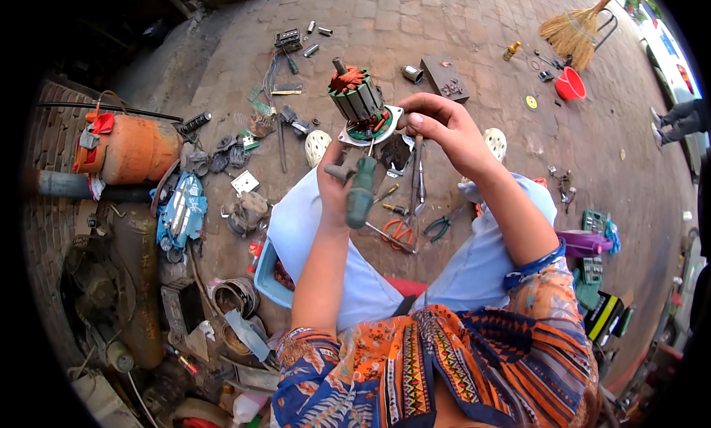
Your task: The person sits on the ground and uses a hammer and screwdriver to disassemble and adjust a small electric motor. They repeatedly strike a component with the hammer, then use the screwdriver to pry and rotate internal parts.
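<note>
One motor (357, 98) is up off the ground, above and between two white shoes (317, 148), its coils upward. One green screwdriver (361, 197) stands against its underside, handle down; the very tip I can't make out.

Two hands are at work. The right hand (450, 135) pinches the motor's flange at its right edge, thumb and forefinger together. The left hand (333, 187) is curled below the flange, partly covered by the screwdriver, so I can't tell exactly what it grips.

Around them I count one pair of pliers (440, 228) between the knees, three metal tubes (311, 50) farther off, one orange tank (144, 150) at left, and one broom (570, 34), one red bucket (569, 85) and one yellow disc (531, 103) at right. The small parts on the left are too jumbled to number.

One blue bin (274, 280) is half hidden by the left leg. A car (665, 54) and a bystander's two legs (678, 120) are cut off at the right rim.
</note>
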Motion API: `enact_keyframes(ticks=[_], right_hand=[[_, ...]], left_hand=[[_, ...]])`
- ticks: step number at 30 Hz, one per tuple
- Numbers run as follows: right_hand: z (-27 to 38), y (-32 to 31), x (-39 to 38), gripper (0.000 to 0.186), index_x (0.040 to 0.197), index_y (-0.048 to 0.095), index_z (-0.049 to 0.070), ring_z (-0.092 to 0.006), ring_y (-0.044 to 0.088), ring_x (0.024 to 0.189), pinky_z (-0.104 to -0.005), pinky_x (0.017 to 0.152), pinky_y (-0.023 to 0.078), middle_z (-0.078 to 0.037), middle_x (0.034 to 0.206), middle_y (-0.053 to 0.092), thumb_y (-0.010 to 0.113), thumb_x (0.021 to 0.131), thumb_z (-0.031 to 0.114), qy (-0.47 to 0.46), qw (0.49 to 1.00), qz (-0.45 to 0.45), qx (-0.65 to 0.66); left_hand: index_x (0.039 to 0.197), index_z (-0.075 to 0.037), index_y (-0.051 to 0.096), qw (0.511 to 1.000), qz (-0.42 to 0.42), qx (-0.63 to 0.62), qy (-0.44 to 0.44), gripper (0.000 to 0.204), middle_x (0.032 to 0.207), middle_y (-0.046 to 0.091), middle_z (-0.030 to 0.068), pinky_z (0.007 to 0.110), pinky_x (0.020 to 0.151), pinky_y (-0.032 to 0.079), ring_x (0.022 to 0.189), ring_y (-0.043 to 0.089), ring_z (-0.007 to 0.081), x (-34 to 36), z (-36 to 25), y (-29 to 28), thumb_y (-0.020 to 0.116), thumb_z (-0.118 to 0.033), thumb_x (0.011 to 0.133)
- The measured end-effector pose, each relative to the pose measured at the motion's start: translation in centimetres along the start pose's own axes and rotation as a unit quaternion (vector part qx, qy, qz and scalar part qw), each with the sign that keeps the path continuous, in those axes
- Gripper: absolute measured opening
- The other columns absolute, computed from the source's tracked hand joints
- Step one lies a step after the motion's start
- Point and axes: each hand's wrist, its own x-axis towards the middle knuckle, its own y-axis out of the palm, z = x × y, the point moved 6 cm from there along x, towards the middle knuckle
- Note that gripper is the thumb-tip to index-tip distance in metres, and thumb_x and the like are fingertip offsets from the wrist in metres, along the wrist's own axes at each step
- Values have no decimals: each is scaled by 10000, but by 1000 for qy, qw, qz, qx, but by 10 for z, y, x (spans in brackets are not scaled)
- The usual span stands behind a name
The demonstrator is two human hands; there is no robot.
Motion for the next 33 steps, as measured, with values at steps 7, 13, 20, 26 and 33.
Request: enact_keyframes(ticks=[7,13,20,26,33], right_hand=[[-3,-2,-16,378,1136,610,9,-124,597,915,-286,794,482,-73,996,656,514,969,334,91,993,3,-75],[-14,22,-33,391,1178,548,19,-92,576,722,-239,596,487,-52,920,630,411,1011,344,225,968,106,18],[-32,26,-27,312,1046,572,4,-59,369,580,-257,490,315,32,670,459,455,996,288,217,976,20,0],[-44,17,-18,335,929,603,-46,-114,469,618,-305,577,403,-38,651,522,498,963,270,127,980,-24,-151],[-36,17,-13,350,949,610,-69,-261,581,686,-386,667,455,-179,745,615,509,946,266,116,960,1,-254]], left_hand=[[1251,50,496,899,1,388,201,743,1040,565,122,348,850,465,965,568,232,2,-33,12,774,-130,586],[1236,43,525,822,-37,503,264,736,1010,560,129,367,829,469,929,566,274,0,-39,23,796,-131,574],[1293,23,500,789,-19,548,278,821,1001,548,129,360,732,512,865,596,264,1,-30,21,804,-201,564],[1238,37,534,793,-16,558,244,760,972,565,126,351,737,514,862,604,261,6,-25,19,809,-218,577],[1200,50,552,809,-26,550,205,718,965,572,130,346,734,513,859,609,264,7,-24,17,814,-224,591]])
